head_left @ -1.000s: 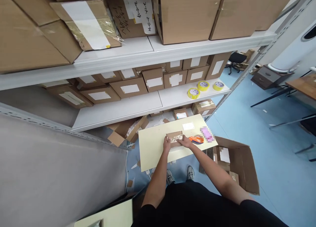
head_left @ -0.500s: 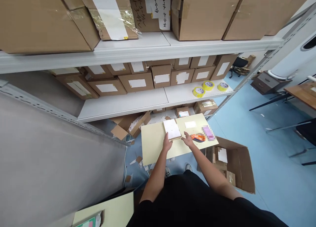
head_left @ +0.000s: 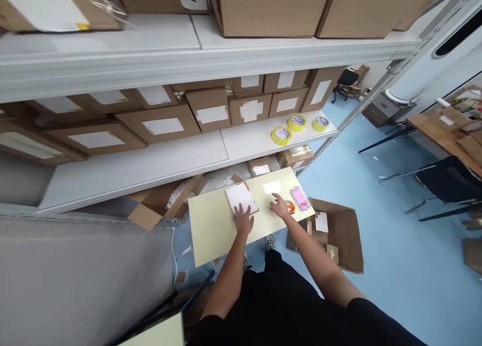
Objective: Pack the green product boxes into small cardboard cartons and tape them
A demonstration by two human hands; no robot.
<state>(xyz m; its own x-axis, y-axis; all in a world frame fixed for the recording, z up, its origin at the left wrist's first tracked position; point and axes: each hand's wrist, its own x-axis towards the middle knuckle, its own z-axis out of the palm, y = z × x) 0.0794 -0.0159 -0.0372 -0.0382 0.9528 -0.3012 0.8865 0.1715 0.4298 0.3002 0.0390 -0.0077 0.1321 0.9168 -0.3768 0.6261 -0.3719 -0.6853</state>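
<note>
A small brown box (head_left: 241, 199) with a white label on top lies on a pale yellow table (head_left: 214, 230). My left hand (head_left: 243, 222) rests flat on its near edge, fingers spread. My right hand (head_left: 279, 207) hovers open over the table between the box and an orange tape dispenser (head_left: 290, 206), fingers stretched toward a white label (head_left: 271, 188). A pink item (head_left: 300, 198) lies right of the dispenser.
White metal shelves (head_left: 150, 160) with several labelled cardboard boxes stand behind the table. Three yellow tape rolls (head_left: 296, 122) sit on the middle shelf. An open carton (head_left: 339, 233) stands on the blue floor at right. Chairs and a wooden desk (head_left: 444, 130) are far right.
The box was turned from its taped brown side to its white-label side and laid flat. My right hand let go of it and reached right toward the loose label.
</note>
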